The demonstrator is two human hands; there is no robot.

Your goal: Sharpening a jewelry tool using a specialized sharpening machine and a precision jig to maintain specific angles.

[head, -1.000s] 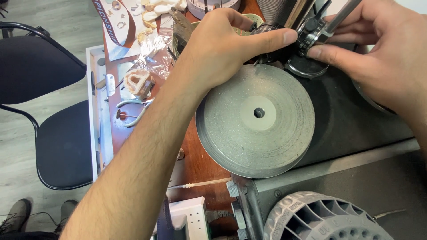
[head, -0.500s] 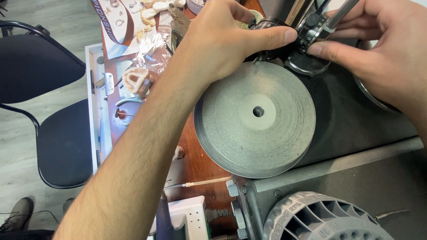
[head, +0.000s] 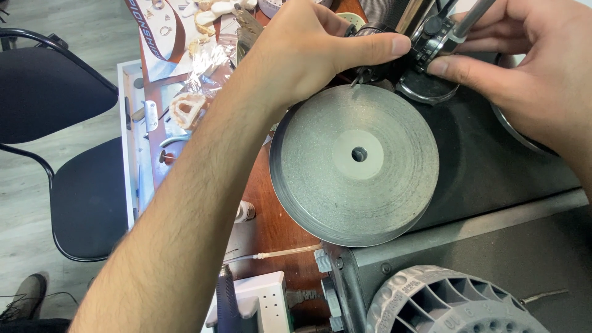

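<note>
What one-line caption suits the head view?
Both hands, left hand and right hand, grip a small dark fitting above a grey disc.

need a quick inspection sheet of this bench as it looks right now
surface: reddish wooden bench, black machine top
job's things: grey grinding disc lying flat; small dark clamp part above it
clutter: plaster dental casts, foil wrap, pliers
hands: left hand and right hand both pinch the clamp part
cables: white power strip, thin clear tube
surroundings: black chair, grey floor
</note>
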